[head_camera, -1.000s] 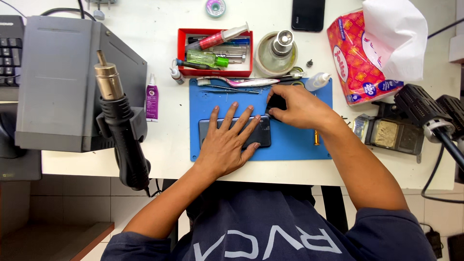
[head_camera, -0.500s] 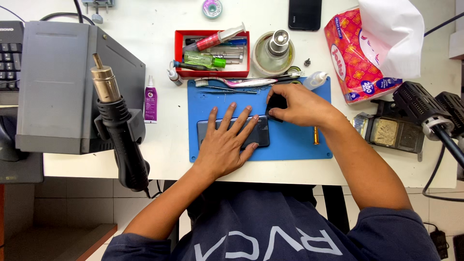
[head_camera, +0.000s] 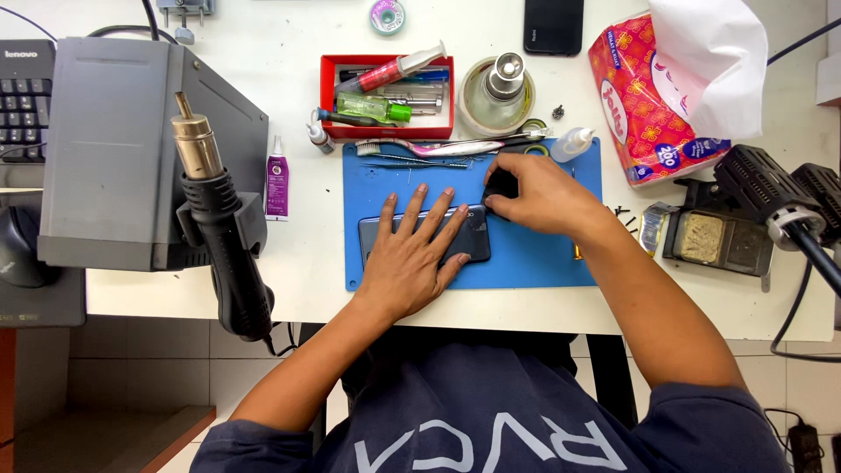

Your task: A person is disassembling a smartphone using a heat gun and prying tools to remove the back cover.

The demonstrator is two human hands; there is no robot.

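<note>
A dark smartphone (head_camera: 477,245) lies flat on a blue work mat (head_camera: 543,258) at the table's front. My left hand (head_camera: 412,258) presses down on it, palm flat, fingers spread. My right hand (head_camera: 534,193) sits at the phone's right end, fingers closed around a small black object (head_camera: 499,186) that touches the phone's edge. What that object is stays unclear.
A grey rework station (head_camera: 114,149) with a hot-air gun (head_camera: 219,219) stands at left. Behind the mat are a red tray of tools (head_camera: 390,92), a round jar (head_camera: 498,88), a toothbrush (head_camera: 438,144), small bottles, a tissue pack (head_camera: 674,88) and another phone (head_camera: 554,24). A soldering stand (head_camera: 714,236) sits right.
My right hand with the black object has shifted slightly along the phone's right end. My left hand stays pressed on the phone.
</note>
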